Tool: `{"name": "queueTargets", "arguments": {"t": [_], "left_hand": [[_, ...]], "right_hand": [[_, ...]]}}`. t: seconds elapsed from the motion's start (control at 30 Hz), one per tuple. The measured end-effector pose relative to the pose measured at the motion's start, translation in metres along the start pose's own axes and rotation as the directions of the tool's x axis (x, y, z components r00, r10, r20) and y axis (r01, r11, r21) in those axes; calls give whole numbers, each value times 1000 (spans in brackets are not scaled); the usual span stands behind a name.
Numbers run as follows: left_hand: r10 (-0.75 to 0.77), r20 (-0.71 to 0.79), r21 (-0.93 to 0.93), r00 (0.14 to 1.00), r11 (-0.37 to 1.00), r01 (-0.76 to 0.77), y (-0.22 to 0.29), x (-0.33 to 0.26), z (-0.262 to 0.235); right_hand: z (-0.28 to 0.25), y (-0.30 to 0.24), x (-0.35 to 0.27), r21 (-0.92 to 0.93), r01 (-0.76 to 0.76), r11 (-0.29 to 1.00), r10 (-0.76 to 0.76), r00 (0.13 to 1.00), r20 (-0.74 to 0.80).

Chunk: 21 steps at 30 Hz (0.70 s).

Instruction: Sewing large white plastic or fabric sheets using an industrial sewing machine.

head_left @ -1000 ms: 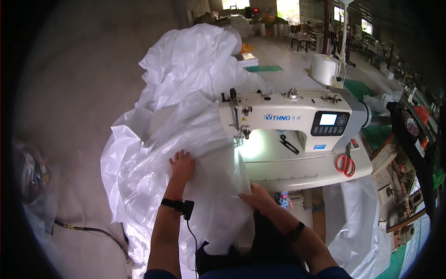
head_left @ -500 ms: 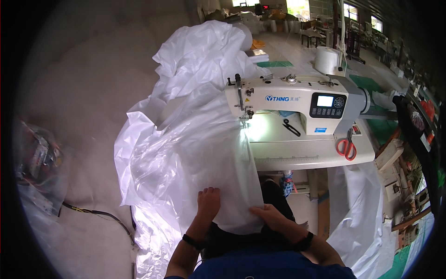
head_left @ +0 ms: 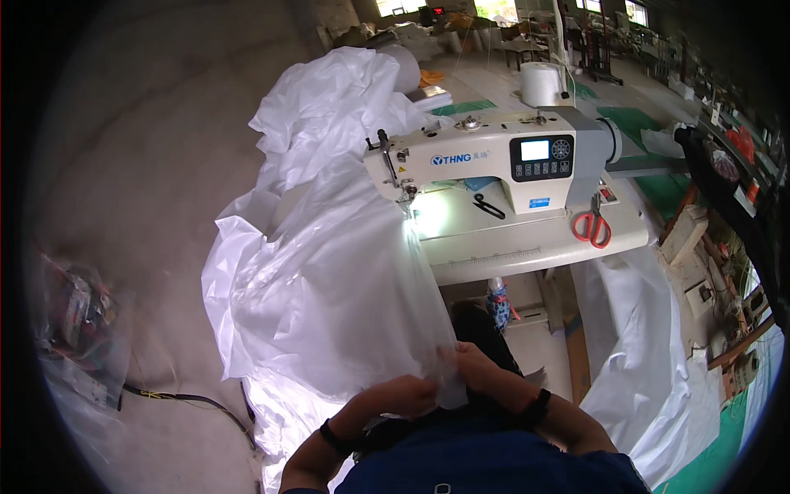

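Observation:
A large translucent white plastic sheet (head_left: 329, 272) spreads from a heap on the far side down to my lap. Its right edge runs under the needle area of a white sewing machine (head_left: 477, 156), where a lamp glows. My left hand (head_left: 410, 395) is closed on the sheet's near edge, fingers curled in. Just to its right, my right hand (head_left: 477, 366) pinches the near right corner of the sheet. The two hands are close together, and the sheet lies fairly taut between them and the machine.
Red-handled scissors (head_left: 592, 229) and small black thread snips (head_left: 489, 206) lie on the machine bed. Behind the machine stands a white thread cone (head_left: 541, 84). More white sheeting (head_left: 629, 354) hangs at the right. A clear bag (head_left: 82, 321) and a black cable (head_left: 193, 401) are on the left.
My left hand has moved right and nearer to me, from lying on the sheet to gripping its edge beside my right hand. The view has shifted, so the machine appears further left.

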<state>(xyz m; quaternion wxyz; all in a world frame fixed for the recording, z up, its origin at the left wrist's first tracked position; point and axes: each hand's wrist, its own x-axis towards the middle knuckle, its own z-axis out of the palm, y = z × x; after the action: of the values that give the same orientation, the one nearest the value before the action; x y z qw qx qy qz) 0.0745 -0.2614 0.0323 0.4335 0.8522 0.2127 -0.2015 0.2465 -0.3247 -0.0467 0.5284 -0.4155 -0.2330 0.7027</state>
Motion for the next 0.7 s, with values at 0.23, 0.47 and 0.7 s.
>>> {"name": "queueTargets", "arguments": {"t": [0.23, 0.47, 0.7], "left_hand": [[-80, -753, 196, 653, 920, 339, -32, -37, -20], [-670, -681, 40, 295, 368, 929, -200, -81, -27], [-226, -879, 60, 420, 821, 568, -143, -100, -38]], "right_hand": [[-8, -5, -9, 77, -39, 996, 41, 999, -20], [-4, -17, -15, 82, -41, 996, 39, 999, 19], [-3, -16, -13, -46, -105, 993, 103, 993, -49]]}}
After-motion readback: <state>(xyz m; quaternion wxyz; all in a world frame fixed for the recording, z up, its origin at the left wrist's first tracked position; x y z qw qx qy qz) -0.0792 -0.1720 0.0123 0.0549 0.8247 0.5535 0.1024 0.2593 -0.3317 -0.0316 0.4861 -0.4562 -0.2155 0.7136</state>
